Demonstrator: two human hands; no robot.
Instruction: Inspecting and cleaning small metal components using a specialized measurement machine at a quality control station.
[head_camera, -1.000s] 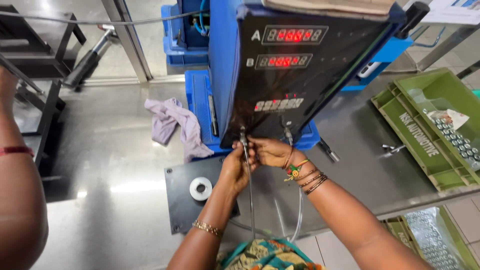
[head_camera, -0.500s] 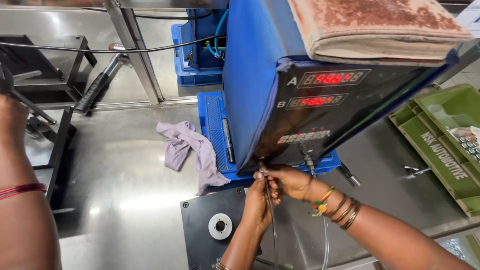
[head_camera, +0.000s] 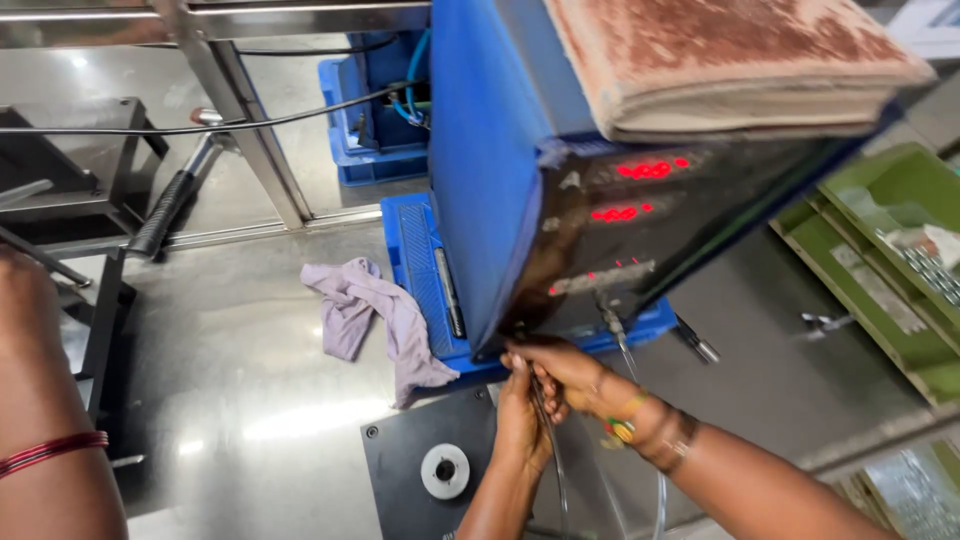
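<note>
Low in the centre of the frame, our left hand (head_camera: 522, 425) and right hand (head_camera: 560, 375) meet, both pinched shut on a thin clear tube (head_camera: 556, 470) at the bottom edge of the blue test unit (head_camera: 490, 170). Below lies a black plate (head_camera: 400, 465) with a white ring (head_camera: 445, 471). A lilac rag (head_camera: 370, 310) sits left on the steel bench (head_camera: 230, 380); green trays (head_camera: 890, 250) stand right.

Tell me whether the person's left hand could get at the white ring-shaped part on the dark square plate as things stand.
Probably yes. The left hand is pinching a thin clear tube under the blue instrument box, just above and right of the white ring on the dark plate. Nothing lies between them; it would have to let go of the tube.
</note>
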